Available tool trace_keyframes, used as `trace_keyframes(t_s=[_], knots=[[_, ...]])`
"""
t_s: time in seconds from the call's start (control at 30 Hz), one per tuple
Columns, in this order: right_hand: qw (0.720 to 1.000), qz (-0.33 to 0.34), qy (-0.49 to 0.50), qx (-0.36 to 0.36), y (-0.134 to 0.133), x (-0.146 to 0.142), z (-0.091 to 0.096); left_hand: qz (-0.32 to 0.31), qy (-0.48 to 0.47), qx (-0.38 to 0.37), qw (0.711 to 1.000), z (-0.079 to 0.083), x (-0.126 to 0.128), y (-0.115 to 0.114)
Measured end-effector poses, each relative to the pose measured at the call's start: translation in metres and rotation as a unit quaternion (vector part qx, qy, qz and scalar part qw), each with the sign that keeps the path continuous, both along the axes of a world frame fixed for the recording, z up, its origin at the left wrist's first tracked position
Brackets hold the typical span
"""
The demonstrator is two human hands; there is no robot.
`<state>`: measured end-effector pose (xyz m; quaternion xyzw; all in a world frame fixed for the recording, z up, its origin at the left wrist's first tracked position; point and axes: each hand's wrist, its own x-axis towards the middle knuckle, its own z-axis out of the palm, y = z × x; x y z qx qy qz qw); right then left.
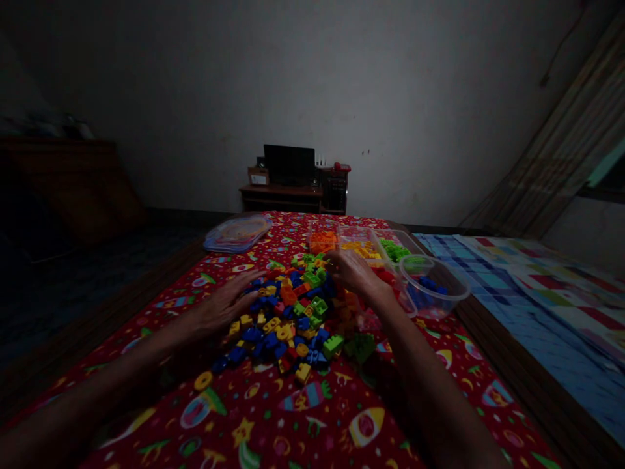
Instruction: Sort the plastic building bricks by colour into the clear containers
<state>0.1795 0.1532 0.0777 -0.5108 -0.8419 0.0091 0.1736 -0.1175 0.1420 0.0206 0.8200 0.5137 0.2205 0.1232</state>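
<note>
A heap of mixed toy building blocks in blue, yellow, green, orange and red lies on the tablecloth. My left hand rests at the heap's left side, its fingers stretched out along the blocks, holding nothing. Over the far right of the heap is my right hand, back upward and fingers bent down toward the green and yellow blocks. Its fingertips are mostly hidden, so whether a block is between them cannot be seen. A yellow ring-shaped piece lies apart at the near left.
Clear containers hold sorted blocks: orange, yellow, green, and blue in a round tub. Red blocks show behind my right wrist. Stacked lids lie at far left on the red patterned tablecloth.
</note>
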Motion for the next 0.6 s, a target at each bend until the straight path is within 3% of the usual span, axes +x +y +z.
trace_keyframes(t_s=[0.13,0.23,0.33,0.47,0.6], knots=[[0.997,0.069,0.011,-0.026,0.003,-0.008,-0.010,0.020,0.017,-0.039,0.999,-0.047,-0.020,-0.015],[0.992,0.112,0.017,-0.047,0.004,-0.018,-0.019,0.010,0.011,-0.007,1.000,-0.058,-0.003,-0.024],[0.992,0.117,0.026,-0.042,0.003,-0.022,-0.023,0.009,-0.012,0.022,1.000,-0.045,0.026,-0.020],[0.991,0.118,0.051,-0.047,0.004,-0.017,-0.019,0.019,-0.035,0.061,0.997,-0.008,0.056,0.005],[0.988,0.101,0.100,-0.060,0.010,-0.009,-0.014,-0.064,-0.023,0.066,0.996,0.021,0.073,0.031]])
